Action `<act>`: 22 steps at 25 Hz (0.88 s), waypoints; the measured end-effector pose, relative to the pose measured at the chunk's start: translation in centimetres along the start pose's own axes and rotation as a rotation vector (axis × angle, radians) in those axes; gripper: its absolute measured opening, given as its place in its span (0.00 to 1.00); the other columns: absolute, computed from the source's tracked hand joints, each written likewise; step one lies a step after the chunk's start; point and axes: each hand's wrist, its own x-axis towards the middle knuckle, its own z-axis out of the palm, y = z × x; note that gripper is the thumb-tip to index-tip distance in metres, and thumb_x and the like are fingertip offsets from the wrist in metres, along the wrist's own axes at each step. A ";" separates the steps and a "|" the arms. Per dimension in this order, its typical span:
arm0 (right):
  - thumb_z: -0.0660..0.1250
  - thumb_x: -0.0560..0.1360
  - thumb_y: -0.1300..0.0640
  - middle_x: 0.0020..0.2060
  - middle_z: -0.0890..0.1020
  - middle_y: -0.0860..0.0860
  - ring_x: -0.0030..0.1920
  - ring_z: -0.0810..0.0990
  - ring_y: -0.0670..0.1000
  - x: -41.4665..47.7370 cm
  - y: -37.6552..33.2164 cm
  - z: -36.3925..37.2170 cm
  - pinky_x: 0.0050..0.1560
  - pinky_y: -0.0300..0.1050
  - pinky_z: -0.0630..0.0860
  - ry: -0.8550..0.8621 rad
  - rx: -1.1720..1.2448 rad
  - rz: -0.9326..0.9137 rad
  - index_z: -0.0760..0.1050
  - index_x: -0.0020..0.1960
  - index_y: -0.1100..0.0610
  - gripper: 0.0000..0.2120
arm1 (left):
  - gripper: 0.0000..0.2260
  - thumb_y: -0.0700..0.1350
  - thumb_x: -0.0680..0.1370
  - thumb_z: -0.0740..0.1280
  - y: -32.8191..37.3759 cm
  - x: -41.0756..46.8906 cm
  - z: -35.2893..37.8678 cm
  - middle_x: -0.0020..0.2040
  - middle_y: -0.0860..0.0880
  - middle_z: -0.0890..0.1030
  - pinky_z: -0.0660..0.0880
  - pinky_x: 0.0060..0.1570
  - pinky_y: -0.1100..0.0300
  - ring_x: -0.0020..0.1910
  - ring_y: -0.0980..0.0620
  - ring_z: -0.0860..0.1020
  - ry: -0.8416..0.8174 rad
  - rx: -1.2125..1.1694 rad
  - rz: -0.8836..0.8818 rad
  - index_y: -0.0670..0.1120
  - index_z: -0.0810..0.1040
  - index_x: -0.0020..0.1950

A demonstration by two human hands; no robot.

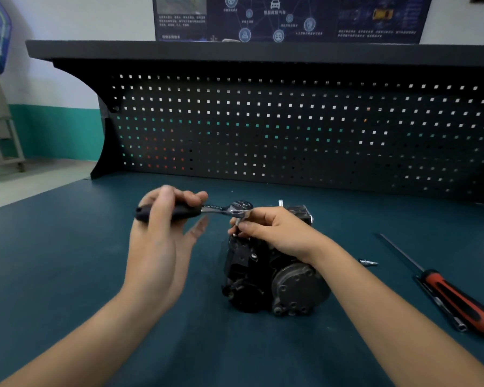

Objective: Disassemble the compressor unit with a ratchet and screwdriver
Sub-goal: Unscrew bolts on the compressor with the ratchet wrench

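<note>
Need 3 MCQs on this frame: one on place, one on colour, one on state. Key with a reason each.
1. Relative to the black compressor unit, the red-and-black-handled screwdriver lies:
A) on its left
B) on its right, apart from it
C) on top of it

2. The bench mat is:
A) yellow
B) white
C) dark teal

3. The left hand:
A) grips the black handle of the chrome ratchet
B) lies flat on the mat
C) holds the screwdriver

Key:
1 B: the screwdriver lies flat near the right edge of the view, clear of the compressor.
2 C: the mat shows dark teal all round the compressor.
3 A: thumb and fingers hold the handle, while the right hand pinches the socket under the ratchet head.
</note>
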 end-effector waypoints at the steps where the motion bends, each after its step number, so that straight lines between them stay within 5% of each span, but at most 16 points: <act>1: 0.63 0.77 0.63 0.44 0.82 0.47 0.40 0.79 0.36 0.0 0.0 -0.1 0.45 0.28 0.73 0.003 0.006 0.002 0.77 0.50 0.55 0.07 | 0.10 0.48 0.78 0.60 0.0 -1.2 0.1 0.38 0.55 0.80 0.75 0.48 0.52 0.48 0.57 0.80 -0.020 0.023 0.021 0.53 0.74 0.37; 4: 0.64 0.76 0.63 0.44 0.83 0.47 0.41 0.80 0.38 0.0 0.0 -0.1 0.45 0.28 0.74 0.023 0.035 0.011 0.79 0.49 0.55 0.06 | 0.06 0.53 0.72 0.60 -0.2 -2.2 0.0 0.43 0.55 0.83 0.74 0.52 0.48 0.51 0.59 0.80 -0.045 0.072 0.040 0.53 0.75 0.40; 7: 0.67 0.75 0.60 0.46 0.84 0.52 0.41 0.80 0.39 0.3 0.0 0.1 0.47 0.29 0.75 0.054 -0.008 0.018 0.80 0.48 0.57 0.04 | 0.09 0.52 0.79 0.58 -0.5 1.2 -0.7 0.36 0.55 0.81 0.75 0.49 0.51 0.46 0.56 0.81 -0.025 0.035 0.028 0.50 0.70 0.41; 15: 0.66 0.76 0.57 0.42 0.83 0.51 0.39 0.78 0.40 0.7 0.0 0.4 0.47 0.30 0.73 0.097 -0.068 0.048 0.81 0.49 0.62 0.09 | 0.17 0.56 0.81 0.54 -6.3 11.3 1.0 0.28 0.55 0.78 0.70 0.44 0.52 0.30 0.58 0.81 0.051 -0.117 -0.547 0.48 0.69 0.38; 22: 0.66 0.76 0.55 0.44 0.82 0.48 0.42 0.76 0.40 0.8 0.0 0.7 0.50 0.33 0.73 0.076 -0.116 0.049 0.81 0.54 0.56 0.09 | 0.15 0.55 0.81 0.54 -2.9 8.5 -2.0 0.36 0.58 0.81 0.71 0.45 0.45 0.41 0.61 0.82 0.025 -0.230 -0.432 0.52 0.69 0.38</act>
